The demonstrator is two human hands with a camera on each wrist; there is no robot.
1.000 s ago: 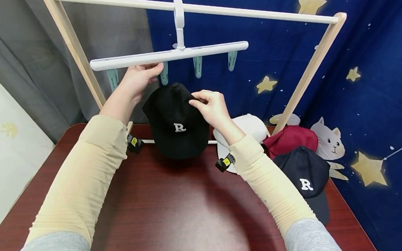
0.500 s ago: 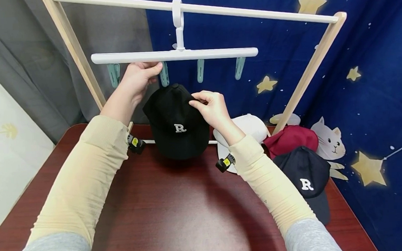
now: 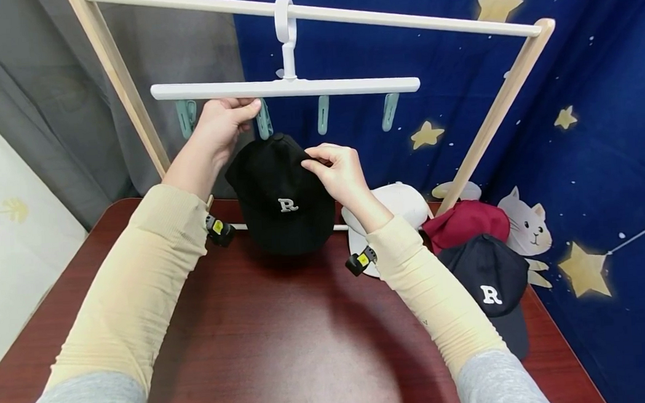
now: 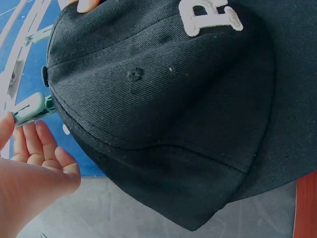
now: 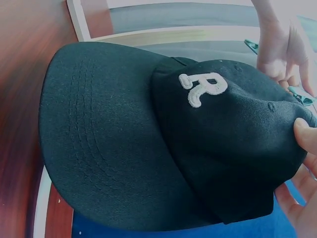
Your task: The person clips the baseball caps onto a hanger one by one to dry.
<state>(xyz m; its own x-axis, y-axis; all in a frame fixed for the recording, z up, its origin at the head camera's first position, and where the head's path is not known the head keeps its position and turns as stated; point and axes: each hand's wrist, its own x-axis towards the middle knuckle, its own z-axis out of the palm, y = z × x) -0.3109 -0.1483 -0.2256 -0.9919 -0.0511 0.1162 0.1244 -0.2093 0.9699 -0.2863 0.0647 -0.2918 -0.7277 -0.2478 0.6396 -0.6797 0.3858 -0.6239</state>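
Black cap (image 3: 286, 234) is held up in front of you above the surface (image 3: 286, 327), crown toward the hanger (image 3: 349, 86), brim down, its long axis running roughly upright. Your right hand (image 3: 339, 169) is at its right side, thumb in front and fingers behind, pinching the cloth beside the crown. Your left hand (image 3: 223, 124), up and left of the crown, has thumb and fingers drawn together on the upper end of a green clip (image 3: 264, 120).

What counts, I'd judge, is how that clip meets the cap: its lower tip points down at the crown's top, touching or just beside it; you cannot tell whether it bites any cloth. Other clips (image 3: 323, 115) hang along the hanger, which runs sideways beneath the white bar (image 3: 400, 21). No container shows.

Off to your right, a dark cap (image 3: 479, 272) lies on the surface, with a red cap (image 3: 470, 223) and a white cap (image 3: 402, 203) past it. Behind everything hangs a starry blue curtain (image 3: 616, 115).
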